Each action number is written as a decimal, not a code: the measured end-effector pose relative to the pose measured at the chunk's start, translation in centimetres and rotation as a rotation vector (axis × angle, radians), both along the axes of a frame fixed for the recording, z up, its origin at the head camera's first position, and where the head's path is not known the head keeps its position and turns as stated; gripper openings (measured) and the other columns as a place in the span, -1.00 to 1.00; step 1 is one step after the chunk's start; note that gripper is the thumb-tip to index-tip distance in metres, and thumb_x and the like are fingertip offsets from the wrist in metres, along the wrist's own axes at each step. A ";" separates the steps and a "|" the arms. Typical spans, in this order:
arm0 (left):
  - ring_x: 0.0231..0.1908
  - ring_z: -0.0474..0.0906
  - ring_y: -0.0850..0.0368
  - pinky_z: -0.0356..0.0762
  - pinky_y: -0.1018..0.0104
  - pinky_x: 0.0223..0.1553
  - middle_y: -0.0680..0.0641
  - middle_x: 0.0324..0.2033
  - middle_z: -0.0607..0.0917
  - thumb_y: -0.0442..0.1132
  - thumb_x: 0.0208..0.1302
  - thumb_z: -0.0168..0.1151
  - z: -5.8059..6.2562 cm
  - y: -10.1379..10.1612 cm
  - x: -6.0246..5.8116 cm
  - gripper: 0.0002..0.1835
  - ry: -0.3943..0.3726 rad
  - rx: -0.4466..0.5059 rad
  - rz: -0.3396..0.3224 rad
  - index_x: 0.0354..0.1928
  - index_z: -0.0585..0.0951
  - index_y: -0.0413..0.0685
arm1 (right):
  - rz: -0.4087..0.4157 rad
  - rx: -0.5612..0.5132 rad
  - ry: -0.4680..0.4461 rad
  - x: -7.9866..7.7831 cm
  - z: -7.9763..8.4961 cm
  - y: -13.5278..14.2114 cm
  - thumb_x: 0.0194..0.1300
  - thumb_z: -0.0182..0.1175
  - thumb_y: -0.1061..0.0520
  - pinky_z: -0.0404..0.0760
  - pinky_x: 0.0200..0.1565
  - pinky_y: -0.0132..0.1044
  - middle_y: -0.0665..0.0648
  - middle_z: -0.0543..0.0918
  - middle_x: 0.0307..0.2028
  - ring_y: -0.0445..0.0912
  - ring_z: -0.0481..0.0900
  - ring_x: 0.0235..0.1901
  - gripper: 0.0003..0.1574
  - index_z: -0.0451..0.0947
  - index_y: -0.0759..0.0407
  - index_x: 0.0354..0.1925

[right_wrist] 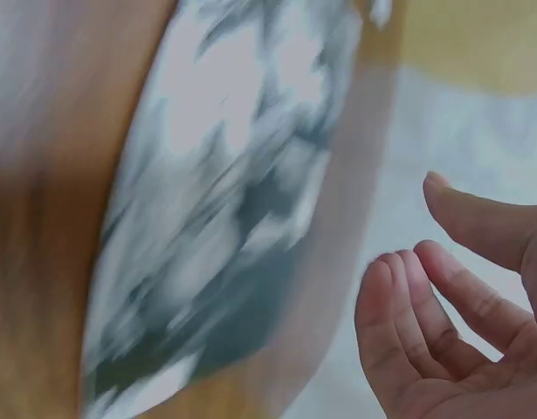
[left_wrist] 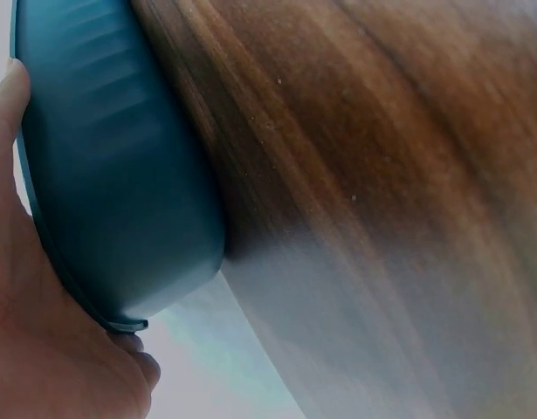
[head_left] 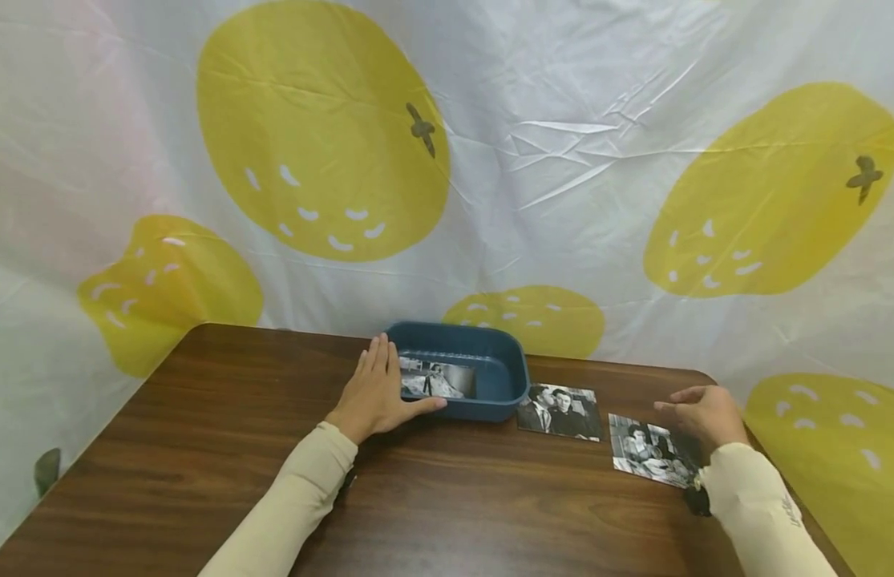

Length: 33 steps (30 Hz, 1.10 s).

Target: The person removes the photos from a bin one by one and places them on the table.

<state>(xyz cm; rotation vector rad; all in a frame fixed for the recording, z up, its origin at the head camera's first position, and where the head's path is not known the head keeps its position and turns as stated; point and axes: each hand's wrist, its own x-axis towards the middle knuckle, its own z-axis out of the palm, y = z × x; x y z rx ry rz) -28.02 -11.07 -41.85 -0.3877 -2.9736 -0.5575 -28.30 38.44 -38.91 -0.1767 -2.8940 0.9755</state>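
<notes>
A dark blue rectangular dish (head_left: pixel 500 410) stands near the table's back edge, with a black-and-white photo print (head_left: pixel 438 379) lying inside. My left hand (head_left: pixel 378 401) rests over its left end, fingers straight along the side and thumb stretched along the front rim. The left wrist view shows the dish's outer wall (left_wrist: pixel 120 166) beside the thumb and palm. To the right of the dish, a second photo print (head_left: pixel 560 412) lies flat on the table. A third photo print (head_left: pixel 652 450) lies farther right, partly hidden by my right hand (head_left: pixel 706 415), which hovers with loosely bent fingers and holds nothing.
The brown wood-grain table (head_left: pixel 475 505) has rounded back corners. Behind it hangs a white curtain (head_left: pixel 562 160) printed with yellow fruit, close to the table's back edge. A small dark green shape (head_left: pixel 47 471) shows beyond the left edge.
</notes>
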 end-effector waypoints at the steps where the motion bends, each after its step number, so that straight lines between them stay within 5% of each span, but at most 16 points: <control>1: 0.55 -0.27 -0.28 -0.22 -0.07 0.54 -0.44 0.54 -0.13 0.61 0.13 0.09 0.0 0.0 0.0 0.37 0.001 0.001 0.000 0.52 -0.02 -0.49 | 0.019 -0.015 0.002 -0.2 0.3 -0.8 0.25 0.43 0.05 0.73 -0.28 -0.02 0.56 0.66 -0.14 0.24 0.73 -0.27 -0.35 0.57 0.64 -0.02; 11: 0.55 -0.28 -0.27 -0.21 -0.07 0.54 -0.44 0.54 -0.13 0.62 0.12 0.09 -0.1 0.0 -0.2 0.38 -0.002 0.002 0.000 0.52 -0.02 -0.49 | 0.179 -0.314 -0.109 -1.9 2.0 -10.5 0.32 0.41 0.08 0.76 -0.19 -0.10 0.48 0.65 -0.02 0.07 0.75 -0.29 -0.35 0.50 0.58 0.13; 15: 0.56 -0.28 -0.27 -0.21 -0.07 0.54 -0.44 0.54 -0.13 0.62 0.12 0.08 -0.2 0.0 -0.1 0.38 -0.009 0.000 0.000 0.53 -0.04 -0.48 | 0.230 -0.354 -0.102 -2.5 2.3 -14.1 0.32 0.40 0.12 0.75 -0.19 -0.17 0.52 0.61 0.07 -0.04 0.76 -0.36 -0.40 0.54 0.57 0.11; 20: 0.56 -0.28 -0.26 -0.22 -0.06 0.54 -0.43 0.54 -0.13 0.63 0.11 0.08 -0.3 0.0 -0.2 0.39 -0.001 0.002 0.002 0.53 -0.03 -0.48 | 0.313 -0.428 -0.114 -3.1 2.9 -17.6 0.32 0.39 0.16 0.74 -0.11 -0.15 0.46 0.66 0.03 0.14 0.76 -0.15 -0.43 0.54 0.55 0.13; 28: 0.55 -0.23 -0.29 -0.18 -0.08 0.54 -0.46 0.53 -0.10 0.60 0.12 0.10 -0.4 0.0 -0.4 0.38 0.011 0.008 0.005 0.52 -0.01 -0.51 | 0.386 -0.498 -0.177 -4.3 2.2 -22.4 0.29 0.41 0.21 0.66 0.06 0.00 0.40 0.67 0.04 0.23 0.69 0.02 -0.44 0.54 0.54 0.14; 33: 0.55 -0.24 -0.29 -0.18 -0.07 0.54 -0.46 0.53 -0.11 0.59 0.14 0.11 -0.1 0.1 -0.3 0.37 -0.001 -0.003 0.007 0.52 -0.01 -0.51 | 0.372 -0.408 -0.268 -5.1 1.4 -24.6 0.29 0.41 0.17 0.66 0.07 0.00 0.43 0.61 0.11 0.26 0.67 0.04 -0.37 0.51 0.57 0.17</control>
